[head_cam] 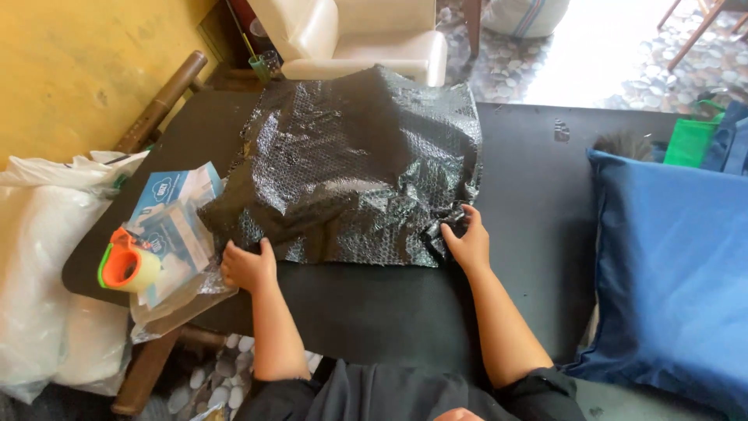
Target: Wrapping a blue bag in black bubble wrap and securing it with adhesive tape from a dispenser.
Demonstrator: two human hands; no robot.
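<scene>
Head view, near to far: left hand [249, 265] pressed flat on the near-left corner of a black bubble-wrap sheet [358, 164], right hand [466, 242] pinching its crumpled near-right corner — hands well apart. Spread mid-bench [538, 195]. Left — orange-green tape dispenser [125, 267] on clear-bagged blue-white boxes [175, 210].
</scene>
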